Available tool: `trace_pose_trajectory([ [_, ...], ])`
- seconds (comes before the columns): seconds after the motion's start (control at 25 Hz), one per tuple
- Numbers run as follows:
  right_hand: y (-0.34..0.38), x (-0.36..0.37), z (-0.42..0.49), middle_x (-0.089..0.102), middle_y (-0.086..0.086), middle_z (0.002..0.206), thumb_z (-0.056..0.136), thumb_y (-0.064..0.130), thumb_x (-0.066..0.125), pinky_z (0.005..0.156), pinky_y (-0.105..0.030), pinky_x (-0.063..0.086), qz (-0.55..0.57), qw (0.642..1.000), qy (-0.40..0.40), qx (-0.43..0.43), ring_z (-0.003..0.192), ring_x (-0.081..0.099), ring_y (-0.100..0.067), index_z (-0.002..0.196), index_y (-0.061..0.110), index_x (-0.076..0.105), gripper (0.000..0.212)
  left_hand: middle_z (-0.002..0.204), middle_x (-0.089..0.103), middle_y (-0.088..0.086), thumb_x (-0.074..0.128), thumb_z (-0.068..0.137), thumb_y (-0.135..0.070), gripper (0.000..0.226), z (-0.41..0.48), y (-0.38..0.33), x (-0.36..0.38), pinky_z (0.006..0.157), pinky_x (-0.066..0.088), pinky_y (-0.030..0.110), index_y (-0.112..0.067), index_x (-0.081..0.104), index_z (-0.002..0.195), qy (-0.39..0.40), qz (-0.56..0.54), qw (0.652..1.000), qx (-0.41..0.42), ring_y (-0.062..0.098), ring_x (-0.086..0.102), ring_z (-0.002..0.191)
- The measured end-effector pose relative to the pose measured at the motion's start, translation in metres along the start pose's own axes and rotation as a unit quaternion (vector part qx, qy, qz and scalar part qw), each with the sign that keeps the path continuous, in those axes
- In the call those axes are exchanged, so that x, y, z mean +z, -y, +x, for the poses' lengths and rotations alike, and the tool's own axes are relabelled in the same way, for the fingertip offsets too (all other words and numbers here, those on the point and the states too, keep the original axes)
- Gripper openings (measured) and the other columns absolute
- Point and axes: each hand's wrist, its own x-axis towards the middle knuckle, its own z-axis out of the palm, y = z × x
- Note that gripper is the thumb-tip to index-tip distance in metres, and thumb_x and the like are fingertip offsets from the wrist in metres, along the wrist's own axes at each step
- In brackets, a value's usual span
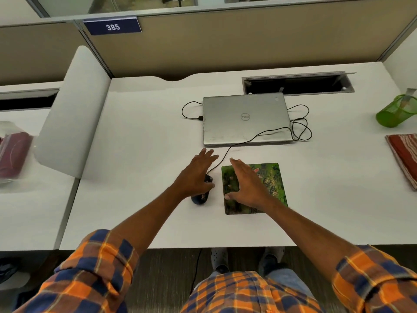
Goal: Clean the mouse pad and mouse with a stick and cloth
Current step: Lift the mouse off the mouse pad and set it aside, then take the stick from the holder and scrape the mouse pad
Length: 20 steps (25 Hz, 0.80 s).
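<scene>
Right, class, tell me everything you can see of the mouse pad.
The mouse pad is a thin rectangle with rounded corners, printed in a busy green pattern. It lies flat on the white desk, near the closed laptop. The right hand, fingers straight, spreads over its left half; contact is unclear. The mouse sits off it, to its left.

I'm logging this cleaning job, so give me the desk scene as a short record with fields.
left hand: open, fingers straight, over the mouse; contact unclear
right hand: open, flat over the mouse pad
mouse: on the desk, left of the pad, not on it
laptop: closed, behind both
cloth: folded, red striped, far right edge
stick: none clearly visible
</scene>
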Motion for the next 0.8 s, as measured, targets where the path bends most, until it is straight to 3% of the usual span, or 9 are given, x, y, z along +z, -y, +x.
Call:
trace_pose_trajectory([
  [0.16,-0.045,-0.034,-0.011,0.02,0.0,0.175,0.085,0.047,0.084,0.128,-0.047,0.029,0.034,0.999,-0.034,0.026,0.16,0.023,-0.022,0.168,0.027,0.017,0.108,0.17,0.037,-0.003,0.08,0.091,-0.025,0.078,0.043,-0.055,0.011,0.125,0.032,0.038,-0.025,0.044,0.159,-0.049,-0.067,0.997,-0.01,0.015,0.031,0.157],
  [0.32,-0.106,-0.087,-0.024,0.032,0.0,0.17,0.091,0.034,0.08,0.124,-0.042,0.035,0.079,0.994,-0.065,0.05,0.155,0.031,-0.019,0.165,0.025,0.03,0.09,0.14,0.068,-0.004,0.079,0.09,-0.022,0.057,0.102,-0.124,0.031,0.107,0.054,0.04,-0.022,0.063,0.144,-0.071,-0.125,0.99,0.001,0.011,0.061,0.127],
  [0.56,-0.214,-0.191,-0.045,0.058,0.001,0.145,0.089,0.029,0.084,0.099,-0.024,0.046,0.123,0.971,-0.18,0.093,0.131,0.055,-0.014,0.151,0.019,0.054,0.069,0.116,0.076,-0.005,0.076,0.091,-0.025,0.04,0.211,-0.246,0.07,0.096,0.06,0.034,-0.02,0.071,0.13,-0.053,-0.131,0.989,0.048,0.009,0.071,0.104],
  [0.72,-0.284,-0.267,-0.056,0.064,0.003,0.136,0.09,0.027,0.084,0.097,-0.034,0.055,0.157,0.945,-0.255,0.128,0.114,0.062,-0.011,0.141,0.021,0.063,0.055,0.106,0.079,-0.007,0.071,0.091,-0.02,0.03,0.289,-0.326,0.094,0.092,0.06,0.029,-0.018,0.075,0.121,-0.053,-0.152,0.984,0.071,0.007,0.074,0.095],
  [0.8,-0.313,-0.297,-0.056,0.065,0.004,0.135,0.091,0.028,0.083,0.095,-0.029,0.055,0.16,0.936,-0.278,0.149,0.111,0.063,-0.011,0.14,0.021,0.064,0.053,0.102,0.08,-0.006,0.07,0.091,-0.018,0.029,0.323,-0.358,0.101,0.089,0.057,0.022,-0.018,0.076,0.119,-0.061,-0.154,0.984,0.069,0.006,0.074,0.093],
])
